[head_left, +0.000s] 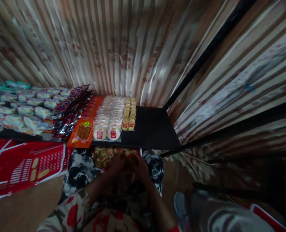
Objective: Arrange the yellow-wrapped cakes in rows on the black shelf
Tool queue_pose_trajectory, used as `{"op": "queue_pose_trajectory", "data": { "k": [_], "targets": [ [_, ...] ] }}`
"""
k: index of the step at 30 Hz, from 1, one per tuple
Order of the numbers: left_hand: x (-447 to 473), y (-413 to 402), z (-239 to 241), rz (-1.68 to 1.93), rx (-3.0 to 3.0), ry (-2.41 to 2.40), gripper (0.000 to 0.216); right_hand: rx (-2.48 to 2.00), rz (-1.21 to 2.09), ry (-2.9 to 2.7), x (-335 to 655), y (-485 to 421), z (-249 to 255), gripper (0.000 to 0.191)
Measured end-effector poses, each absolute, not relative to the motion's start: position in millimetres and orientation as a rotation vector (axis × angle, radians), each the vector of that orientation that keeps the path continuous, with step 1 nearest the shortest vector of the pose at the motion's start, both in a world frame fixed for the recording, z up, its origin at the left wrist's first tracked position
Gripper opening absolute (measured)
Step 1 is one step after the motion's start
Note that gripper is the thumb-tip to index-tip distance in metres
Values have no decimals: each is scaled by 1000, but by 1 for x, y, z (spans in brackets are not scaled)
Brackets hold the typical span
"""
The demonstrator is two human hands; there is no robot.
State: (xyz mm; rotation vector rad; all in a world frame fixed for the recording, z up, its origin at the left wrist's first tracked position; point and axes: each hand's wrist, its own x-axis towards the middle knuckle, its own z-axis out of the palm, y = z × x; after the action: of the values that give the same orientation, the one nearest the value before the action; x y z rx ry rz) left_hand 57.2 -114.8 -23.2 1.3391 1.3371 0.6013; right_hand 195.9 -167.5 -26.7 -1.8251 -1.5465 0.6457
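Note:
My left hand (116, 164) and my right hand (139, 166) meet low in the middle, in front of my lap, fingers curled together over a box of small yellow snack packets (103, 156). The picture is dark and smeared there, so what the fingers hold does not show. Just beyond the hands a black shelf (152, 129) carries rows of goods: small yellow packets (129, 112), round white packets with red labels (109, 119) and orange packs (85, 124).
Further left on the shelf lie dark red sachets (70, 111) and white-green wrapped packs (17, 103). A red printed carton (24, 164) stands below the shelf at left. Corrugated metal walls (123, 45) close in behind and to the right. A grey shoe (181, 204) is at lower right.

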Motion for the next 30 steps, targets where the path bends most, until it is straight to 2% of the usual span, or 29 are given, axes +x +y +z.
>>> {"op": "queue_pose_trajectory", "data": {
  "k": [5, 11, 14, 18, 23, 30],
  "targets": [
    [53, -122, 1, 612, 1389, 1164, 55, -1716, 685, -1546, 208, -170, -10, 43],
    [56, -123, 11, 721, 1271, 1048, 41, -1652, 701, -1509, 218, -166, 17, 48],
    [60, -121, 13, 767, 1155, 1074, 40, -1584, 776, -1284, 218, -162, 17, 47],
    [69, -119, 16, 861, 989, 1075, 42, -1487, 1005, -835, 209, -156, 13, 59],
    [81, -121, 15, 928, 994, 1087, 36, -1322, 1208, -610, 196, -155, 26, 63],
    [88, -119, 15, 900, 1272, 1112, 28, -1392, 991, -684, 197, -136, 33, 65]
  ]
}}
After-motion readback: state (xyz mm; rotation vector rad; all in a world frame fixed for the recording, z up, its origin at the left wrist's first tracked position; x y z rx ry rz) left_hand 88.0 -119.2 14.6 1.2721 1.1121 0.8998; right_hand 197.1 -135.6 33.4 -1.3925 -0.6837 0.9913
